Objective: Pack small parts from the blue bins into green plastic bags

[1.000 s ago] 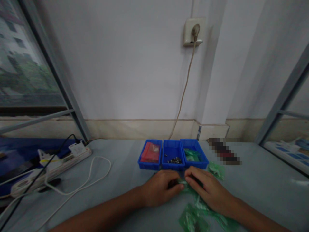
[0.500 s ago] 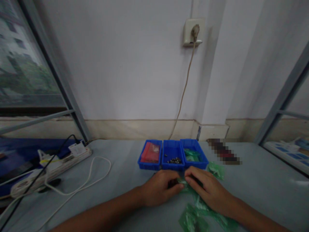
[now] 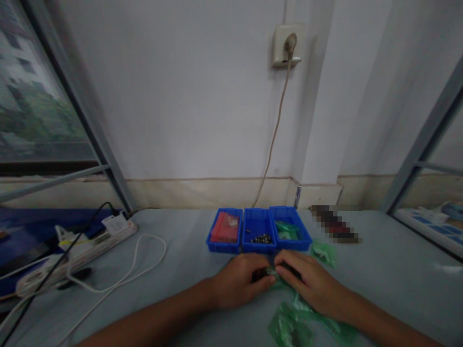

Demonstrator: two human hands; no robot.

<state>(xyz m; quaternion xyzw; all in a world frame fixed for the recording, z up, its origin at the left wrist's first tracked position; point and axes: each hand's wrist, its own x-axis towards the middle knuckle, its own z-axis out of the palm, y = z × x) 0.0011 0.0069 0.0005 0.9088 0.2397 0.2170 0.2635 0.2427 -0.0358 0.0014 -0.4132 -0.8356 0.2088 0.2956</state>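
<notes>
Just in front of the blue bins, my left hand (image 3: pixel 243 282) pinches one side of a small green plastic bag (image 3: pixel 278 281). My right hand (image 3: pixel 310 283) grips the same bag from the other side, fingertips close to the left ones. What the bag contains is hidden by my fingers. More green plastic bags (image 3: pixel 289 325) lie on the table below and under my right hand. Beyond my fingers, the middle blue bin (image 3: pixel 257 221) holds small dark metal parts (image 3: pixel 261 239). The right blue bin (image 3: pixel 285 213) contains green bags, and the left blue bin (image 3: pixel 223 247) a red bag (image 3: pixel 224 227).
Another green bag (image 3: pixel 323 252) lies right of the bins, near a pixelated object (image 3: pixel 334 224). To the left are a white power strip (image 3: pixel 123 234) and a looped white cable (image 3: pixel 126 279) on the grey table (image 3: pixel 188 260). A wall stands behind.
My right hand has shifted slightly left, bringing its fingertips closer to my left hand at the bag. My left hand is nearly still. The camera view has moved a little.
</notes>
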